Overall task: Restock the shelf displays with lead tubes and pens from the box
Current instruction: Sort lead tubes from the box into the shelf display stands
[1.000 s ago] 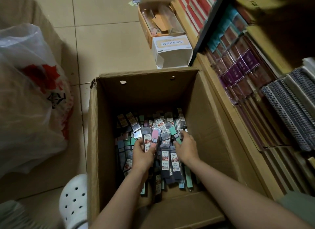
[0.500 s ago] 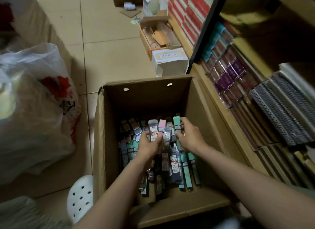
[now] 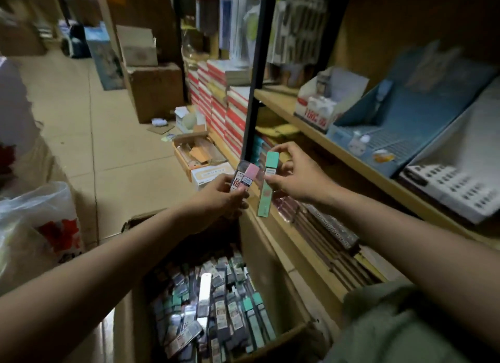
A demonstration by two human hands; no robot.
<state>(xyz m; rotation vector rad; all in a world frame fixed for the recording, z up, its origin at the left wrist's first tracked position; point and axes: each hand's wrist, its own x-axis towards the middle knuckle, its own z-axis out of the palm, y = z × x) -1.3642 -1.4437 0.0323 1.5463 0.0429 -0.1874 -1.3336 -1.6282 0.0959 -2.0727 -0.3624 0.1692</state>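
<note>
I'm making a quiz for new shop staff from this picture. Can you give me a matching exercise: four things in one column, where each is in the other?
Things:
1. green lead tube
2. pink-capped tube
3. blue display tray
4. cardboard box

Places:
A. on the floor, full of tubes
B. pinched in the right hand
C. on the wooden shelf
D. held in the left hand

Pairs: 1-B, 2-D, 3-C, 4-A

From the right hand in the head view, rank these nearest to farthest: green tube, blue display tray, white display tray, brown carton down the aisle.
1. Green tube: pinched in the right hand.
2. Blue display tray: on the shelf, up and right.
3. White display tray: further right on the same shelf.
4. Brown carton: far back-left on the floor.
</note>
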